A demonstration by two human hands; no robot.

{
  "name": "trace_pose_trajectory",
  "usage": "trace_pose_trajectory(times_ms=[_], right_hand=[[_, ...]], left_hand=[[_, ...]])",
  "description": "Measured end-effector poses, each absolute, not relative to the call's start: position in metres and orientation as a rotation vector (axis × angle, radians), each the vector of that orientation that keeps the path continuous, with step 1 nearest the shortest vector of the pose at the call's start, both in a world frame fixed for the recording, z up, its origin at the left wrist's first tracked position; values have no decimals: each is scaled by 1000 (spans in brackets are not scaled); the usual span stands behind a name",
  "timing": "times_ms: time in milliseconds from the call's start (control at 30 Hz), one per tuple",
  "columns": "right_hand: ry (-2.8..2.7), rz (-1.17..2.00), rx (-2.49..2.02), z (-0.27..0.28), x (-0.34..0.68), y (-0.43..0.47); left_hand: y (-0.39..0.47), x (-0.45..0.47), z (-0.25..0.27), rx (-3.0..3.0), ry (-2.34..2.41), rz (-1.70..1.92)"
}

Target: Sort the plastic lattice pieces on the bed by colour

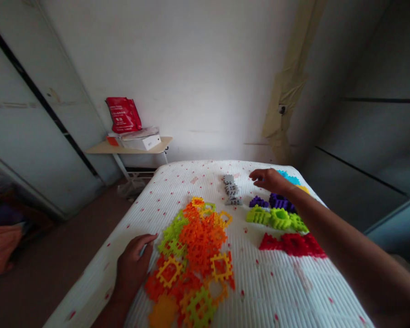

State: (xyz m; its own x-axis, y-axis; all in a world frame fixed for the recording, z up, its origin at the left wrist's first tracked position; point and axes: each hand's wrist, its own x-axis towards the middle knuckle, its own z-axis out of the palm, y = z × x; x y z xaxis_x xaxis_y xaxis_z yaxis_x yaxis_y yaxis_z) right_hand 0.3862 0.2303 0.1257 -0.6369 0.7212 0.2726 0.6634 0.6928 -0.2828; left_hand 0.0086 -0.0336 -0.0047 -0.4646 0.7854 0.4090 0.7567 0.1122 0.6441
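My left hand (pixel 134 264) rests on the bedspread at the left of a loose pile of flat, notched interlocking plastic pieces (pixel 201 241) in orange, yellow and lime green. Its fingers are loosely curved, thumb apart, with nothing visible between them. Over the far right of the bed reaches my right hand (pixel 268 179), fingers bent and slightly apart, no piece seen in them. A column of grey pieces (pixel 231 189) lies to its left. Below it are rows of purple (pixel 258 202), lime green (pixel 279 218) and red pieces (pixel 292 244). Blue pieces (pixel 289 176) are partly behind the right forearm.
The bed (pixel 259 282) has a white ribbed cover with small red marks. Beyond its far left corner stands a small table (pixel 104 147) carrying a white box (pixel 143 140) and a red bag (pixel 123 115). A wall with a socket (pixel 282 109) rises behind; dark cabinets flank the right.
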Motion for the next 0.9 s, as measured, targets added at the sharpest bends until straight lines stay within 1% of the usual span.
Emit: trace_pose_trajectory(times_ms=[167,300,433,567,733,900], right_hand=[[-2659,386,-954,98,291,190],[-2745,333,-921,72,227,176],[-2799,282,-1005,58,187,173],[-2836,265,-1123,53,171,176],[-2818,288,-1081,62,176,175],[-2702,471,-969,78,199,173]], left_hand=[[-34,14,3,1600,2290,1343],[-35,13,5,1586,2282,1346],[-33,8,0,1551,2297,1317],[-30,4,-4,1505,2317,1245],[-28,2,-4,1486,2342,1224],[-29,5,-1,1526,2273,1300]])
